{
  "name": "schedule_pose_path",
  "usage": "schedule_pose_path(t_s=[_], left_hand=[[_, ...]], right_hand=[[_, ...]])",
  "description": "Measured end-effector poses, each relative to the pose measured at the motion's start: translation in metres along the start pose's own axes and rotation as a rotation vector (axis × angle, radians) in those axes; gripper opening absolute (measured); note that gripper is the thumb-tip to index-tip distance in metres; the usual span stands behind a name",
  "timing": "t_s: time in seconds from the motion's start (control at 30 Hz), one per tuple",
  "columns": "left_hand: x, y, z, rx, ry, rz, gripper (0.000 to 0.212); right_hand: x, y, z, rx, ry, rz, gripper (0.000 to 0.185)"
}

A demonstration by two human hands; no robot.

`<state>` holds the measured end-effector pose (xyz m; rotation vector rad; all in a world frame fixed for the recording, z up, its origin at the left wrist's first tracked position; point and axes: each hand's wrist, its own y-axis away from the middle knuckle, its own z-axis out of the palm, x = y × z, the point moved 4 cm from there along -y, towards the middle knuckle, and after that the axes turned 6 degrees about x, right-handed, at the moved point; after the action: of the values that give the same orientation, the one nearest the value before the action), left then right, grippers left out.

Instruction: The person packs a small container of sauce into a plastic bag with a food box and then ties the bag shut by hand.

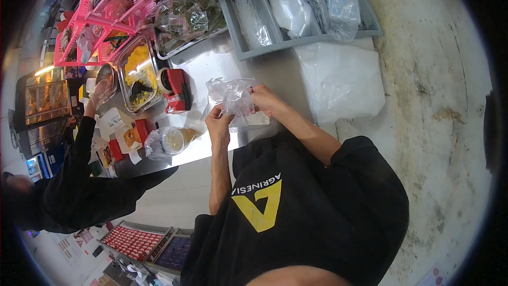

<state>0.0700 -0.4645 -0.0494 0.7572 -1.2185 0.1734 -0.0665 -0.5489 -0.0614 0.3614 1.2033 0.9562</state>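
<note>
A crumpled clear plastic bag (236, 97) is held between both hands above the steel table. My left hand (219, 121) pinches its lower edge with the fingertips. My right hand (265, 100) grips its right side, fingers closed on the film. Beneath the bag, a pale flat item (257, 119), partly hidden, lies on the table; what it is cannot be told. To the left of my hands are a red tape dispenser (177, 91) and a plastic-wrapped cup with a clear lid (173, 140).
A grey divided bin (248, 53) holds straws and plastic packets, beside a stack of white plastic bags (343, 83). Pink baskets (85, 16), a tray of yellow food (139, 73) and open food boxes (129, 137) stand left. A co-worker's gloved hand (102, 91) reaches to a metal bowl.
</note>
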Motion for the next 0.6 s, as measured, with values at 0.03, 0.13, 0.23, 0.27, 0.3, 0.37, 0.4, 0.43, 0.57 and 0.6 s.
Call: schedule_pose_path(t_s=[0.03, 0.13, 0.23, 0.27, 0.3, 0.37, 0.4, 0.43, 0.57, 0.6], left_hand=[[0.001, 0.001, 0.001, 0.001, -0.004, -0.008, 0.021], [0.001, 0.001, 0.002, -0.003, 0.000, 0.002, 0.021], [-0.001, 0.000, 0.001, 0.027, -0.014, -0.013, 0.021], [-0.003, 0.000, 0.002, 0.026, -0.014, -0.013, 0.021], [-0.003, -0.001, 0.002, 0.017, -0.010, -0.007, 0.021], [-0.004, -0.002, 0.003, 0.010, -0.004, -0.001, 0.021], [-0.002, -0.001, 0.003, 0.027, -0.002, 0.006, 0.021], [-0.001, 0.000, 0.003, 0.047, 0.000, 0.014, 0.020], [0.004, 0.002, 0.001, 0.056, -0.089, 0.092, 0.013], [0.006, 0.001, 0.004, 0.046, -0.090, 0.121, 0.013]], right_hand=[[0.001, -0.001, -0.001, 0.001, -0.001, -0.001, 0.006], [0.002, -0.001, -0.001, -0.004, 0.004, -0.023, 0.008], [0.002, -0.001, 0.000, -0.050, 0.000, -0.047, 0.008], [0.002, -0.001, -0.001, -0.030, 0.027, -0.047, 0.008], [0.003, -0.003, -0.002, -0.012, 0.054, -0.047, 0.009], [0.004, -0.005, -0.004, 0.005, 0.070, -0.051, 0.009], [0.004, -0.007, -0.003, 0.017, 0.089, -0.058, 0.009], [0.006, -0.008, -0.003, 0.009, 0.095, -0.059, 0.009], [0.003, -0.006, -0.001, -0.019, 0.249, -0.189, 0.009], [0.005, -0.010, -0.005, -0.009, 0.252, -0.228, 0.010]])
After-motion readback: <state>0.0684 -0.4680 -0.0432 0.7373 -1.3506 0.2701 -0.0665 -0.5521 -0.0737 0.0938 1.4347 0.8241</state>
